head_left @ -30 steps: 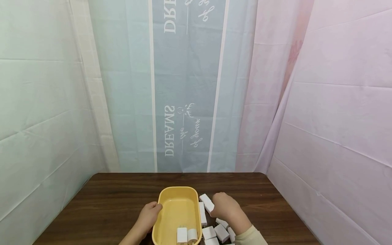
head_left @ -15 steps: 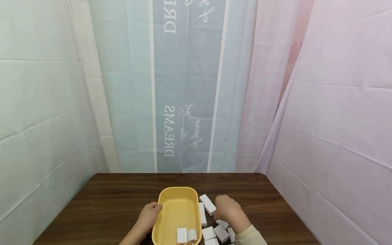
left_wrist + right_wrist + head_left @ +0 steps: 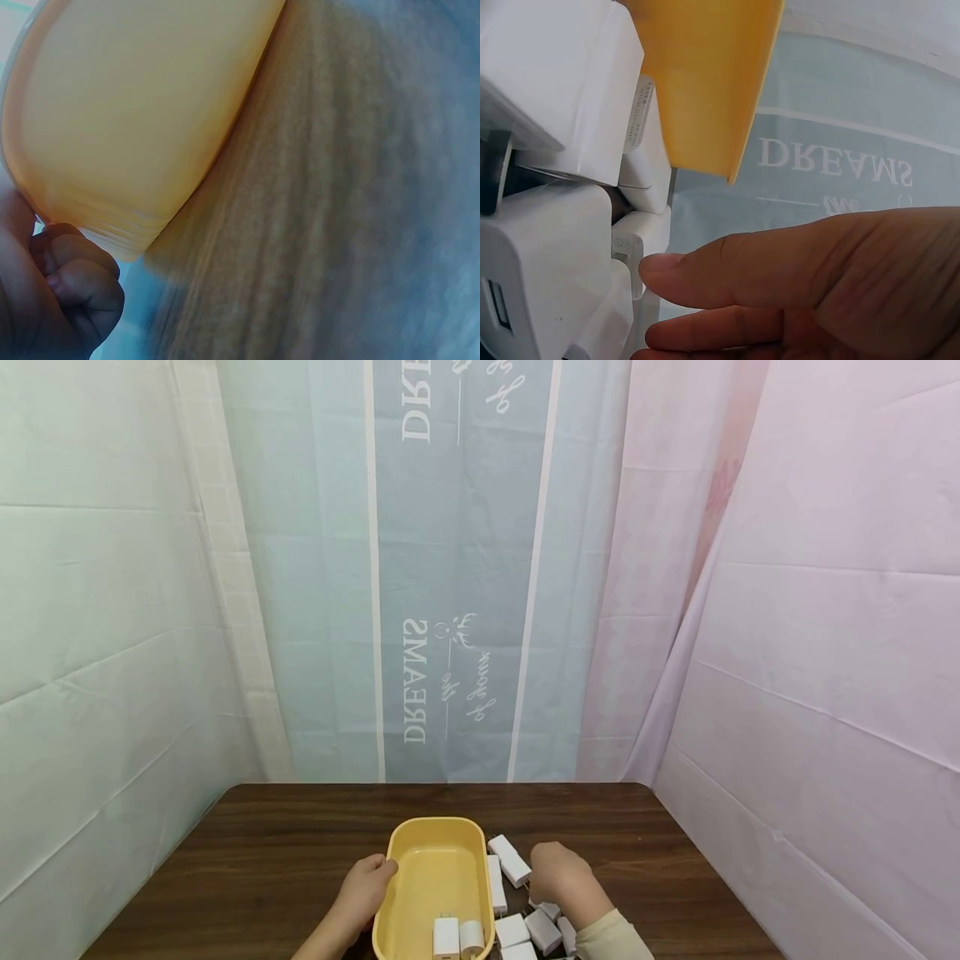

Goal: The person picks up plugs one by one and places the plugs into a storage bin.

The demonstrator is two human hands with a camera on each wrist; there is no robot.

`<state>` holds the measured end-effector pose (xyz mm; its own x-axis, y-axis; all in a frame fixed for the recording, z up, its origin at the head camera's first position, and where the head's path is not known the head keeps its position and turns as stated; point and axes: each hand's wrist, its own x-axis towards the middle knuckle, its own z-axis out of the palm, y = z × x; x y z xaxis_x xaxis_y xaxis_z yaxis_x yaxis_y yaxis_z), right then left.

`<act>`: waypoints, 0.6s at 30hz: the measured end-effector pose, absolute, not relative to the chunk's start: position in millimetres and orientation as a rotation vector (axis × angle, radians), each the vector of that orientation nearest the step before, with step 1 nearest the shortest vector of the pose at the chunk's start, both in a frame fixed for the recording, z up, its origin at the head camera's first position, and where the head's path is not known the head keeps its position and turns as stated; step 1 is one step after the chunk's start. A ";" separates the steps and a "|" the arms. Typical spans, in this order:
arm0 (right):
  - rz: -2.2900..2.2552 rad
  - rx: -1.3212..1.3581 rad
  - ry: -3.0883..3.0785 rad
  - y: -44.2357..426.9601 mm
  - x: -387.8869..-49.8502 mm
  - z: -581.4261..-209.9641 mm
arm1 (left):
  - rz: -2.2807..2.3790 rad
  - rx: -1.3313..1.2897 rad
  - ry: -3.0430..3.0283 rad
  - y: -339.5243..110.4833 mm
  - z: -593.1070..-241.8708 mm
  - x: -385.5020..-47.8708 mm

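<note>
My left hand (image 3: 363, 893) grips the left rim of a yellow plastic bin (image 3: 427, 877), thumb over the edge; in the left wrist view curled fingers (image 3: 82, 277) lie at its wall. Inside the bin, near its front, lie a white charger block (image 3: 446, 937) and a rounder white charger (image 3: 471, 937). My right hand (image 3: 562, 878) is low over several white chargers right of the bin. In the right wrist view its thumb (image 3: 727, 274) reaches a white charger (image 3: 641, 244), fingers extended below, with nothing seen between them. Whether the thumb touches is unclear.
A long white charger (image 3: 510, 860) lies angled by the bin's right side, beside another charger (image 3: 497, 885). More chargers (image 3: 543, 932) cluster at the front right. The dark wooden table (image 3: 285, 835) ends at a hanging cloth (image 3: 457, 568).
My right hand has drawn slightly right and toward me, off the long angled charger, whose near end now shows. The left hand and the bin stay put.
</note>
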<state>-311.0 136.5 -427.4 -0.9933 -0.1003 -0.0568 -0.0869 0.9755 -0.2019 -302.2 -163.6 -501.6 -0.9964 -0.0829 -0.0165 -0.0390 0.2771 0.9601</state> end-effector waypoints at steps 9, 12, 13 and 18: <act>-0.286 -0.149 3.055 136.2 -310.5 -428.3 | -1.888 0.121 -2.468 -163.0 -500.3 -301.8; -0.286 -0.152 3.053 136.2 -311.5 -430.3 | -1.888 0.116 -2.464 -162.8 -500.0 -301.5; -0.283 -0.153 3.053 136.2 -311.9 -431.0 | -1.888 0.117 -2.462 -162.7 -500.0 -301.4; -0.289 -0.138 3.039 135.0 -313.8 -433.1 | -1.882 0.125 -2.463 -162.2 -500.4 -301.1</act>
<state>-313.8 135.0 -433.1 -0.9923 -0.0977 -0.0765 -0.0815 0.9781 -0.1914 -301.1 -162.2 -500.4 -0.9960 -0.0881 -0.0176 -0.0401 0.2609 0.9645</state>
